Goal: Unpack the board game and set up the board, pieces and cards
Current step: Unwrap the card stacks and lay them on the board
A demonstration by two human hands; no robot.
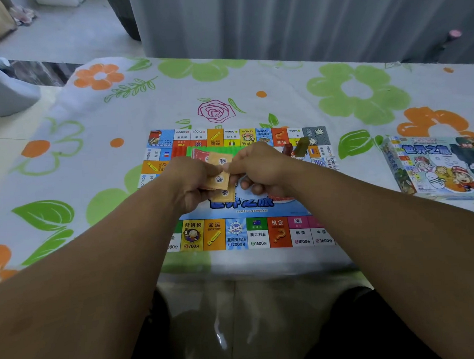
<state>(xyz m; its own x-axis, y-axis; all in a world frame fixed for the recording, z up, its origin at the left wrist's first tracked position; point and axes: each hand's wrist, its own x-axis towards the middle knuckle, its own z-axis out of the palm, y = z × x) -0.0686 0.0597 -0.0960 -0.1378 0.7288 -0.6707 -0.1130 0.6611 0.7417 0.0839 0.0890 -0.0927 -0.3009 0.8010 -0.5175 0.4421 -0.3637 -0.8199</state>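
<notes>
The bench, under a glossy cloth printed with green and orange flowers, carries everything. Directly beneath the fingers lies the board, flat, unfolded and square, edged with bright property squares. Well to the right of the fingers sits the box, thin printed cardboard.

The step in hand looks like sorting cards. The left hand grips a small fan of orange cards, thin, rectangular paper, while the right hand pinches the top one, both sets of fingers curled round them. Just beyond the fingers lie a green stack and a red card; beyond and to the right stand two small blocky pieces.

Next, the cards probably need squaring and laying on the board's centre.
</notes>
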